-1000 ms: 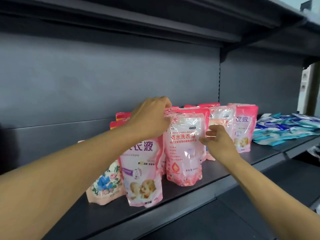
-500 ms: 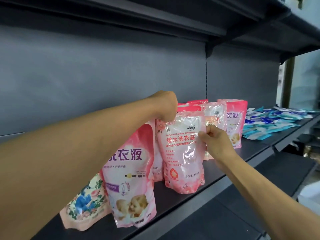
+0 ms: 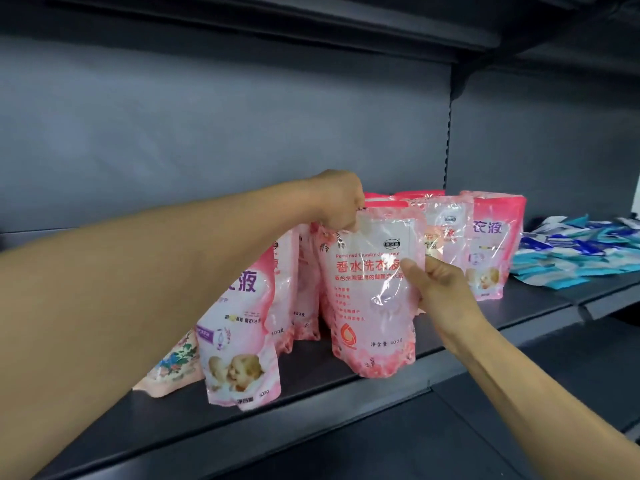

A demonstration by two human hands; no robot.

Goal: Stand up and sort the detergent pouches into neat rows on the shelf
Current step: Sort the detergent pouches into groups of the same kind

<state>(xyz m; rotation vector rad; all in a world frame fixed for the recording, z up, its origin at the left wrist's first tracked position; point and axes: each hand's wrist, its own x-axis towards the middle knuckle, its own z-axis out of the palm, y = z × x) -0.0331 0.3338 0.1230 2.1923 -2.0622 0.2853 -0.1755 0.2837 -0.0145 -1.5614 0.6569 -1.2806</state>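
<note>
The held pouch, pale pink with red lettering, stands upright with its base at the front edge of the shelf, roughly mid-length of the visible run. It is gripped from two sides. The left hand is closed on its top left corner, fingers curled over the seal. The right hand pinches its right edge, thumb pressed on the printed face and the other fingers behind, out of sight.

Progress, as judged: partly done. Behind and to the right, several pouches stand in close order toward the back panel, among them a right pouch in deeper pink, upright and near the shelf's front. To the left, a baby-print pouch stands at the front edge, partly hidden by the left forearm, with further pouches just behind it. A floral pouch leans behind it at the left end, not square to the others.

Outstanding: the held pouch is not yet set into a row, the floral pouch needs straightening, and the blue packs lie flat in a loose heap farther right.
</note>
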